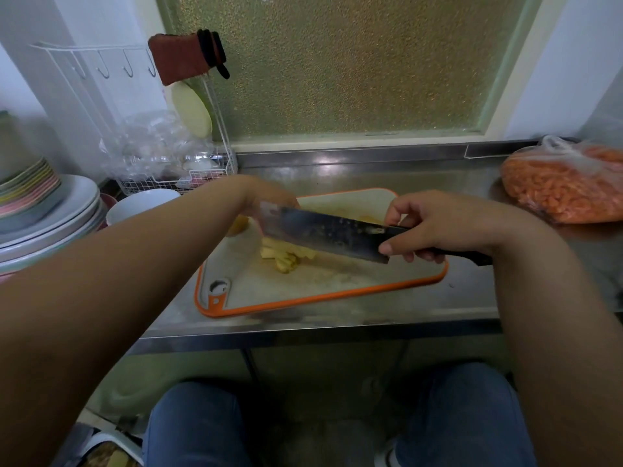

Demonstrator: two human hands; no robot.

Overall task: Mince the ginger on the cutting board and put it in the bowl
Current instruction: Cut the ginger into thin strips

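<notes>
Two hands work over the cutting board [337, 281], which lies on the steel desk [337, 170] close to its front edge, within easy reach of the seated person. In the head view the right hand [435, 227] has its grip clenched round the handle of the cleaver [323, 232], thumb and forefinger pinching near the blade's heel, probably for control. The blade hangs level above the ginger [283, 257], a pale yellow heap of coarse strips near the board's middle, not yet fine. The left hand [269, 200] reaches past the blade's tip; the blade hides its fingers, so I cannot tell its grip. A white bowl [141, 203] waits just left of the board, handy for the mince. A bag of orange pieces [566, 183] sits far right.
</notes>
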